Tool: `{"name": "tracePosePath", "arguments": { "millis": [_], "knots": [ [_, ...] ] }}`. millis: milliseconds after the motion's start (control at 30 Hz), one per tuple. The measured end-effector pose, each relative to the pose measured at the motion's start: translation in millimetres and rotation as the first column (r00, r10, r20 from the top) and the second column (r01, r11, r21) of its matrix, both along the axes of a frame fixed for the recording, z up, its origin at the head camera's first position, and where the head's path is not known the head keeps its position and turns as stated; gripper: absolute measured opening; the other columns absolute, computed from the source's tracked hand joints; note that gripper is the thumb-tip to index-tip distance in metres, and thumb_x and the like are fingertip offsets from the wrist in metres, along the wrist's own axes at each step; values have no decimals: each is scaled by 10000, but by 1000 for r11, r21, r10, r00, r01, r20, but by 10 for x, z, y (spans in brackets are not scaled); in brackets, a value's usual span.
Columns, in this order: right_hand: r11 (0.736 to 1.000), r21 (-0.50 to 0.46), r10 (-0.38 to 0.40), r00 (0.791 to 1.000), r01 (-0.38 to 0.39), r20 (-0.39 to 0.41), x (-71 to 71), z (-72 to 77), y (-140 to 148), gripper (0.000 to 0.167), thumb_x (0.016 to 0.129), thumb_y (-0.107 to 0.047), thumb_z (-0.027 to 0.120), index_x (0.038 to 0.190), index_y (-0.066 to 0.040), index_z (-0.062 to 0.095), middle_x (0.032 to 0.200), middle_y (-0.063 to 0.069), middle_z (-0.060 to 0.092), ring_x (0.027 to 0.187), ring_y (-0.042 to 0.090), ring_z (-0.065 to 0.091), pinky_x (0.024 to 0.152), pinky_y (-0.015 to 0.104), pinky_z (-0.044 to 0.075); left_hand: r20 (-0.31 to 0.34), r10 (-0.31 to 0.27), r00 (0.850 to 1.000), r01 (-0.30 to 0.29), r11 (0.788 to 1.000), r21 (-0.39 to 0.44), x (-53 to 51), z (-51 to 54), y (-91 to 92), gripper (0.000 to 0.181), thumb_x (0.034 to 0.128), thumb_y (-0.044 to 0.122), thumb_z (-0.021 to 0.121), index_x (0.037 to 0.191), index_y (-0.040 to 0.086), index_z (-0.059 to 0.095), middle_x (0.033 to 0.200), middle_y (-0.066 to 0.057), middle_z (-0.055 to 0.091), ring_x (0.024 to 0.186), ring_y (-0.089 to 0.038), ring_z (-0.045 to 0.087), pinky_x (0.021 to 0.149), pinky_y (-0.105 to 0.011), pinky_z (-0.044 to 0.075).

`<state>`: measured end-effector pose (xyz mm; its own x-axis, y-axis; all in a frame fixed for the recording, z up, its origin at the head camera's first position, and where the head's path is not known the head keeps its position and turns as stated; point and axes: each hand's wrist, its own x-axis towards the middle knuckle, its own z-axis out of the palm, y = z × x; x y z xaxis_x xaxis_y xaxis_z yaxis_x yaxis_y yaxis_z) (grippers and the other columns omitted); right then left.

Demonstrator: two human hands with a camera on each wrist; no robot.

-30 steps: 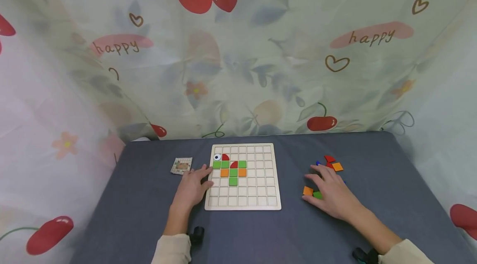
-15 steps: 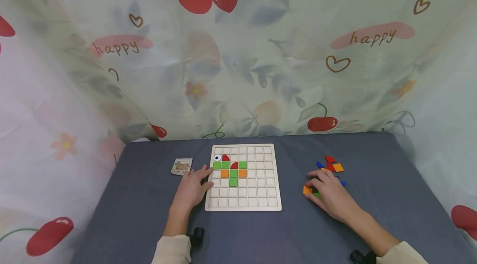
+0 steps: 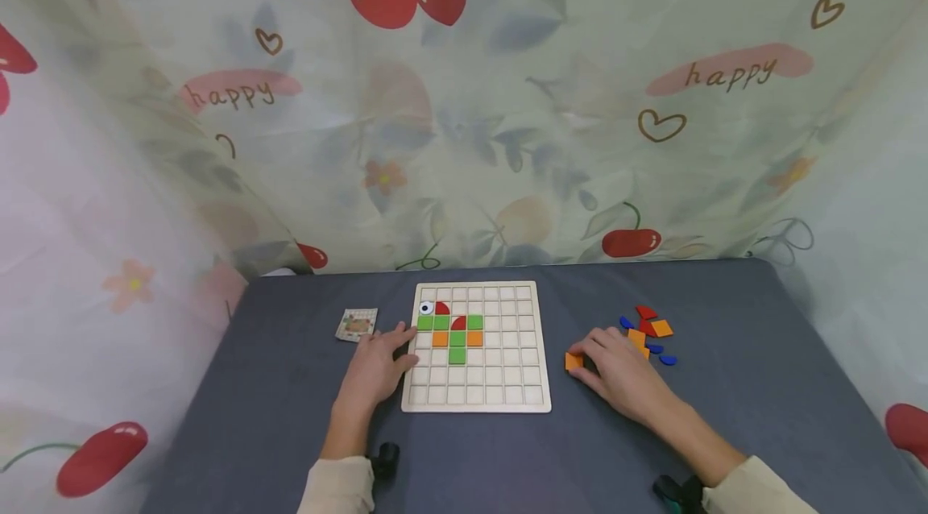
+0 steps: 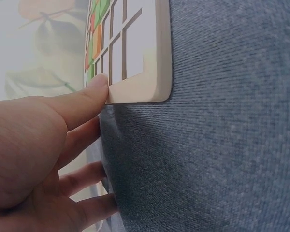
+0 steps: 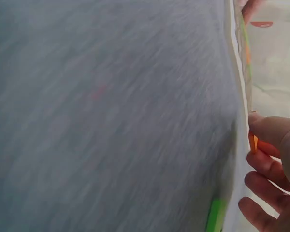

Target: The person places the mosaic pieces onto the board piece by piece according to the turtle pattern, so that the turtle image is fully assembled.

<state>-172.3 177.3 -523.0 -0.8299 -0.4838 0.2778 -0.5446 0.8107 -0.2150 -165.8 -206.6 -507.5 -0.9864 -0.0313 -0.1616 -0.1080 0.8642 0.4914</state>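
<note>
A wooden grid board (image 3: 518,397) lies on the table, with green, orange and red tiles and an eye tile (image 3: 426,308) set in its upper left cells. At its left edge rests my left hand (image 3: 373,369), fingers spread; in the left wrist view the thumb (image 4: 94,92) touches the board's rim near a corner. Between the board and a loose pile, my right hand (image 3: 627,377) pinches an orange square tile (image 3: 573,362) between thumb and fingers. The right wrist view shows that tile's edge (image 5: 253,142) partly hidden by the fingers.
Right of the right hand lie loose red tiles (image 3: 647,312), orange tiles (image 3: 662,328) and blue pieces (image 3: 668,360). A green tile (image 5: 215,215) shows below the right hand in its wrist view. A small picture card (image 3: 357,323) lies left of the board.
My right hand has closed on the orange tile and moved left with it, away from the pile, toward the board. My left hand has stayed at the board's edge.
</note>
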Motion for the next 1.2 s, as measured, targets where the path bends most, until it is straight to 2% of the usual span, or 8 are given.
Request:
{"name": "tracePosePath", "arguments": {
  "millis": [300,733,1067,1200],
  "knots": [
    [999,-42,4,999,-2,51,-29,46,-329,283,841,-296,851,1075,-164,760,987,-41,663,881,114,530,776,307,540,-5,-25,1000,25,1000,-1,-11,-7,-6,568,950,252,726,1489,198,555,1580,-84,486,1500,-508,323,1224,-654,287],
    [990,-128,71,991,-56,116,-125,91,-759,269,880,-303,817,1110,-173,763,1035,-41,671,913,104,524,778,277,531,0,-35,999,35,999,-3,-14,-1,-22,555,959,255,716,1488,201,556,1585,-90,478,1506,-508,309,1234,-644,277],
    [962,-245,170,967,-121,190,-155,53,-1150,244,914,-258,781,1125,-138,756,1048,-8,667,970,141,598,888,329,560,-3,-33,999,33,999,4,-18,17,-24,553,958,261,717,1486,211,560,1587,-86,476,1506,-513,303,1219,-653,298],
    [954,-283,176,952,-102,250,-151,4,-1260,234,924,-245,770,1127,-131,752,1046,0,659,962,145,591,896,326,545,2,-30,1000,30,1000,8,-12,21,-9,552,958,254,717,1485,206,560,1588,-88,475,1508,-514,299,1213,-659,302]
  ]
}}
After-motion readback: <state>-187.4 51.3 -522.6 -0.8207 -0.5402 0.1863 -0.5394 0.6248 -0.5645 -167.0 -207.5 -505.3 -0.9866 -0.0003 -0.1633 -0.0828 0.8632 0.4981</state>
